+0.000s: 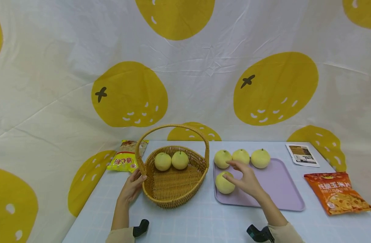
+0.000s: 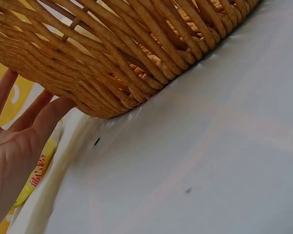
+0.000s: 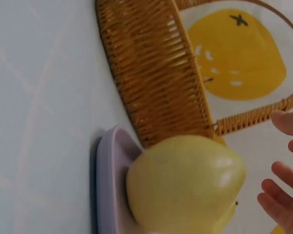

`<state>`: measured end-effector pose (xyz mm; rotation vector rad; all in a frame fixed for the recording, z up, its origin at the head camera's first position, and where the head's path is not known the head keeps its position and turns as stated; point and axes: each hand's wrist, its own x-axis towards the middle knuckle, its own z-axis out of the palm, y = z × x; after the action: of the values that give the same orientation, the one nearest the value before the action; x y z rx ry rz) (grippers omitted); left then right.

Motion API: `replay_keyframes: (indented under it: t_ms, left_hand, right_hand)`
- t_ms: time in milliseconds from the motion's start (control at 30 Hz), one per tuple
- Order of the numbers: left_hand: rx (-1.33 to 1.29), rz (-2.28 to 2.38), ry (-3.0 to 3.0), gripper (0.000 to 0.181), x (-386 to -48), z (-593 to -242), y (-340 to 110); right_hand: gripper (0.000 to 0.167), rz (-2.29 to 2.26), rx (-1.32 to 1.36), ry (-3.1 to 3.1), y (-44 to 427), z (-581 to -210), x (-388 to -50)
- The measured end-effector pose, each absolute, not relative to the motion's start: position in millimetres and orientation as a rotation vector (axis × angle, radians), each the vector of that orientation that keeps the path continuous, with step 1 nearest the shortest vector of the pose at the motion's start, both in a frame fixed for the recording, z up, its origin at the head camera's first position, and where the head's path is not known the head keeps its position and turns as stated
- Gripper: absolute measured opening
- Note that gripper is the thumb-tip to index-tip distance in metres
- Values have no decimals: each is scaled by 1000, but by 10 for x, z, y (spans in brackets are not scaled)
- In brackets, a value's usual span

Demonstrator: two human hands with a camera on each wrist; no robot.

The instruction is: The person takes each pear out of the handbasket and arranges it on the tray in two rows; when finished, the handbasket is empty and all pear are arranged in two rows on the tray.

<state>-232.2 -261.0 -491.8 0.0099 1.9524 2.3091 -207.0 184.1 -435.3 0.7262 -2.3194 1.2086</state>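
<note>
On the table a wicker basket with a tall arched handle holds two pale yellow pears at its back. My left hand rests on the basket's outer left side, its fairly straight fingers touching the weave; some fingertips are hidden behind it. To the right, several more pears stand along the back left of a lilac tray. Above the front one, a pear in the tray's corner, my right hand hovers with thumb and fingers spread. The right wrist view shows a gap between them.
A yellow snack bag lies behind the basket on the left. Right of the tray lie an orange chip bag and a small white packet. A fruit-print cloth hangs behind the table.
</note>
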Motion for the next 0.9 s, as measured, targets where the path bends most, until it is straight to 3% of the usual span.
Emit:
replay_keyframes:
  t_ms: [400, 900]
  left_hand:
    - [-2, 2300, 1940, 71, -2328, -4908, -2606]
    - [-11, 2303, 1948, 69, -2317, -4911, -2604]
  right_hand:
    - [42, 1440, 968, -2247, 1280, -4018, -2036]
    - [56, 1495, 1073, -2376, 709, -4100, -2402]
